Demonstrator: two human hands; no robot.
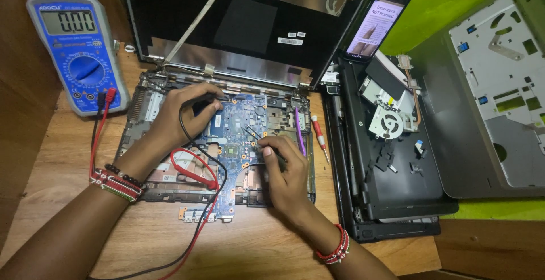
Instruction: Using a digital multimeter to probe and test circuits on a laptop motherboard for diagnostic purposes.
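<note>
probing the blue motherboard [241, 127]: right hand [286, 169] pinches two thin probes [252, 132], left hand [181, 115] seemingly grips a black lead [187, 132]; next, steady tips on contacts, check multimeter [76, 50].

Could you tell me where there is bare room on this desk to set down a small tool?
Bare wooden desk lies in front of the opened laptop base, between the two forearms. The strip beside the blue multimeter carries red and black leads. Right of the red screwdriver, laptop shells crowd everything.
</note>
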